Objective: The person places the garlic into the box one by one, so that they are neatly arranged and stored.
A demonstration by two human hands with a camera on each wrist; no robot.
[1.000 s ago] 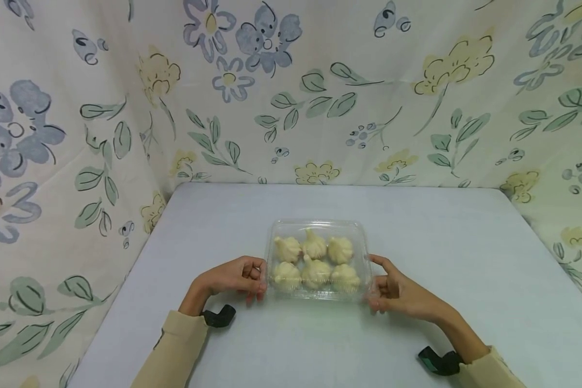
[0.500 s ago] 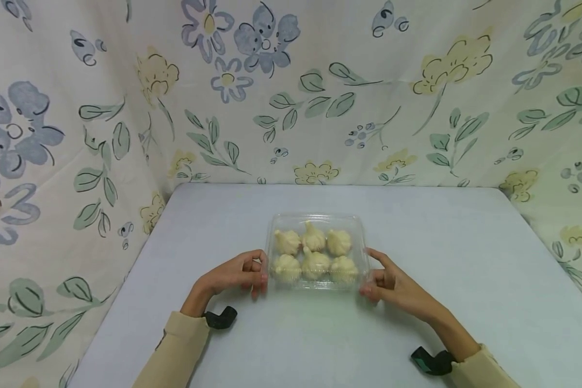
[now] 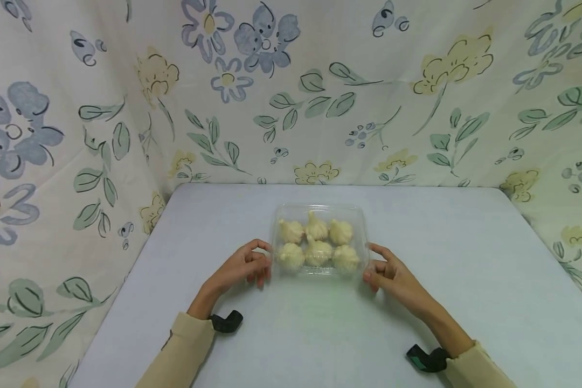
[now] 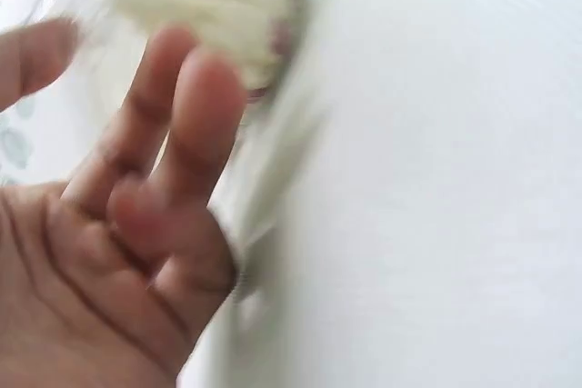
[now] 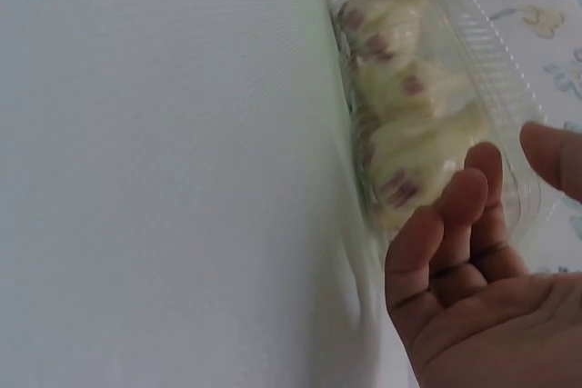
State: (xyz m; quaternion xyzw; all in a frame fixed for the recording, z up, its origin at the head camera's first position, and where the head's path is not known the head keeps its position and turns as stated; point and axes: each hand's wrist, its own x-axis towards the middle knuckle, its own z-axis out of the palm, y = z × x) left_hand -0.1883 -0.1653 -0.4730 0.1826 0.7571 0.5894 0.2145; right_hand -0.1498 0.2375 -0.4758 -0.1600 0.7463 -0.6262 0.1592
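A clear plastic clamshell box [image 3: 320, 269] lies on the table, holding several pale garlic bulbs [image 3: 318, 252] in two rows. At its left side is my left hand [image 3: 246, 264], fingertips right at the wall and fingers loosely bent. My right hand [image 3: 390, 277] is at the other side, index finger reaching along the box's edge and thumb near the front corner. Purple patches show on the bulbs [image 5: 400, 188] in the right wrist view, where my fingers [image 5: 462, 197] stand spread and relaxed beside the box. The left wrist view is blurred; its fingers [image 4: 209, 106] overlap the box.
The white table [image 3: 465, 242] reaches back to a hanging floral cloth [image 3: 291, 108], which also covers both sides. Black devices [image 3: 226, 321] are strapped to the wrists, below beige sleeves [image 3: 181, 350].
The box has moved away from me toward the back of the table, lately a little to the right. Both hands have moved forward with it, staying at its sides.
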